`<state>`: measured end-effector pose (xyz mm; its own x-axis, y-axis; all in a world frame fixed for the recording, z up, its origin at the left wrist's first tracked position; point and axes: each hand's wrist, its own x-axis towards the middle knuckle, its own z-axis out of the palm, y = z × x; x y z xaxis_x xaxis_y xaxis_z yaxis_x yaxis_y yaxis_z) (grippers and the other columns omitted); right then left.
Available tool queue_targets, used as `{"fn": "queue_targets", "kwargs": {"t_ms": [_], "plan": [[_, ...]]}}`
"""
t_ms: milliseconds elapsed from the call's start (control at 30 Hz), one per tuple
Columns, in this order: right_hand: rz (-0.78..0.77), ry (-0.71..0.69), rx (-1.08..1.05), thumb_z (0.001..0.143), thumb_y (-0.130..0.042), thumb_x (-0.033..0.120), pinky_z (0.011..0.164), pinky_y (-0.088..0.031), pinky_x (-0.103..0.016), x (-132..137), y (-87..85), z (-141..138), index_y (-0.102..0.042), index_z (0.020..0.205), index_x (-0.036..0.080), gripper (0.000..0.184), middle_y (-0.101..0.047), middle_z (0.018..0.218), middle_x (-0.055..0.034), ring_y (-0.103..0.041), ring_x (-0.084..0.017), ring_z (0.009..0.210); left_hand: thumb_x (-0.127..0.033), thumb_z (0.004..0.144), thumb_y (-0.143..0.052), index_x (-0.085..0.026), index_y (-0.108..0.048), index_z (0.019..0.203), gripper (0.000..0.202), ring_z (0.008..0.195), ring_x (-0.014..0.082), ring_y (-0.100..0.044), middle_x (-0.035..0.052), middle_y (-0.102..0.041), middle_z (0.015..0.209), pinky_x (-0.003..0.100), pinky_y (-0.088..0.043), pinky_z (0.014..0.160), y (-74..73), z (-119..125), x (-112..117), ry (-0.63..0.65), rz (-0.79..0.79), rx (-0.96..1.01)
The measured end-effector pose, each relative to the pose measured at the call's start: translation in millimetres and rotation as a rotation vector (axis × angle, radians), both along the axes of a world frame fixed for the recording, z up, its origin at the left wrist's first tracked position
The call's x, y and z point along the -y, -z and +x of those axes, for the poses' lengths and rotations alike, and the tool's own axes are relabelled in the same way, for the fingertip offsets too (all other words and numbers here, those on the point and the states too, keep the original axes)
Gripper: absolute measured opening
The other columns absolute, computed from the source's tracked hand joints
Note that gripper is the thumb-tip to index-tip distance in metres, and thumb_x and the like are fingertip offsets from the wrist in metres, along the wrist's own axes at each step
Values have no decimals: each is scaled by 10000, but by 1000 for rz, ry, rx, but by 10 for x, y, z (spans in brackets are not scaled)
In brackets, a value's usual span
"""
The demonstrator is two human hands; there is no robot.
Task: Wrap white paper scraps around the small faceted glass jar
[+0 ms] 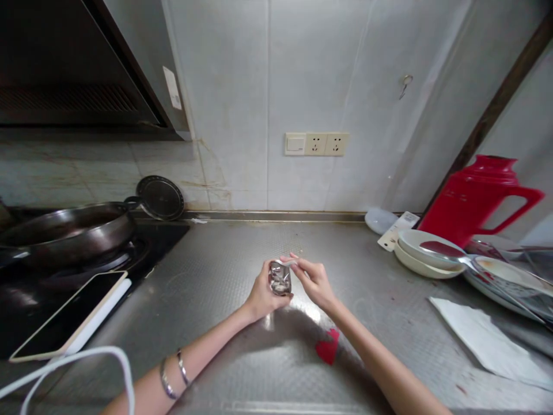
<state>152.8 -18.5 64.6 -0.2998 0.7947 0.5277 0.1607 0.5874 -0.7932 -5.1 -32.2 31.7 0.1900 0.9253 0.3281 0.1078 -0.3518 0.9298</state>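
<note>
Over the middle of the metal counter, my left hand (pixel 262 295) is wrapped round a small shiny container (pixel 280 279) with a rounded rectangular shape. Its surface is dark, silvery and reflective; I cannot tell what it contains. My right hand (pixel 316 282) meets it from the right at the far rim, thumb and fingers pinched on a small whitish strip (pixel 287 263). Whether that strip is attached to the container is unclear. Near my right forearm, a torn red piece (pixel 327 347) lies on the counter.
To the left, a large pan (pixel 73 230) sits on the black stove, with a phone (pixel 71 317) and white cable (pixel 123 360) closer to me. At right are a red thermos jug (pixel 470 199), stacked bowls (pixel 425 268), plates (pixel 496 285) and a white tissue (pixel 488 340).
</note>
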Motion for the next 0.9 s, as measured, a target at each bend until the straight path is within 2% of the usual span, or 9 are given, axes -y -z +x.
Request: {"fn": "queue_targets", "kwargs": {"t_ms": [133, 400, 500, 567, 633, 700, 767, 900], "plan": [[15, -15, -13, 893, -483, 453, 1071, -340, -479, 7, -33, 30, -727, 996, 278, 317, -729, 1004, -26, -563, -288, 1166, -163, 571, -717, -201, -369, 1115, 646, 669, 120, -562, -28, -567, 813, 239, -444, 630, -12, 14, 30, 5, -12, 37], [-5, -95, -12, 869, -512, 479, 1066, -336, -465, 24, -142, 80, -744, 933, 270, 319, -738, 964, -29, -628, -282, 1063, -217, 574, -746, -214, -384, 1112, 649, 805, 158, -596, 29, -603, 968, 274, -478, 716, -42, 8, 8, -20, -5, 67], [-85, -29, -86, 861, -515, 491, 944, -436, -411, -35, -137, 81, -742, 873, 228, 348, -735, 879, -54, -630, -286, 1019, -210, 578, -736, -208, -379, 1134, 661, 844, 161, -586, 46, -589, 1019, 275, -472, 739, -46, -19, -28, -18, 7, 79], [-114, 81, -149, 853, -512, 513, 788, -486, -346, -90, -115, 73, -724, 817, 198, 382, -712, 784, -56, -641, -260, 868, -184, 575, -729, -205, -380, 1161, 682, 850, 162, -580, 47, -579, 1028, 274, -469, 744, -31, -31, -33, -9, 18, 30], [-100, 169, -134, 851, -509, 520, 659, -470, -293, -132, -86, 60, -701, 768, 184, 396, -670, 693, -38, -603, -212, 708, -158, 554, -735, -207, -388, 1184, 722, 875, 176, -578, 49, -575, 1041, 289, -469, 767, 3, -29, -21, -8, 32, -44], [-68, 178, -46, 859, -502, 504, 608, -443, -272, -138, -61, 43, -695, 752, 183, 390, -641, 655, -25, -565, -183, 635, -138, 532, -743, -204, -392, 1207, 764, 922, 198, -577, 59, -572, 1071, 316, -466, 813, 54, -14, -3, 12, 46, -100], [-37, 114, 51, 871, -494, 475, 640, -452, -279, -106, -46, 21, -711, 786, 194, 365, -654, 686, -28, -584, -188, 657, -126, 523, -747, -195, -387, 1227, 793, 972, 217, -573, 72, -565, 1109, 337, -460, 853, 106, 8, 9, 45, 70, -118], [19, -28, 91, 876, -501, 422, 891, -453, -352, -11, -42, -26, -730, 920, 256, 286, -714, 864, -44, -648, -238, 901, -130, 558, -728, -178, -364, 1236, 771, 921, 212, -597, 76, -582, 1082, 320, -483, 788, 152, 32, 5, 74, 53, -111]]}}
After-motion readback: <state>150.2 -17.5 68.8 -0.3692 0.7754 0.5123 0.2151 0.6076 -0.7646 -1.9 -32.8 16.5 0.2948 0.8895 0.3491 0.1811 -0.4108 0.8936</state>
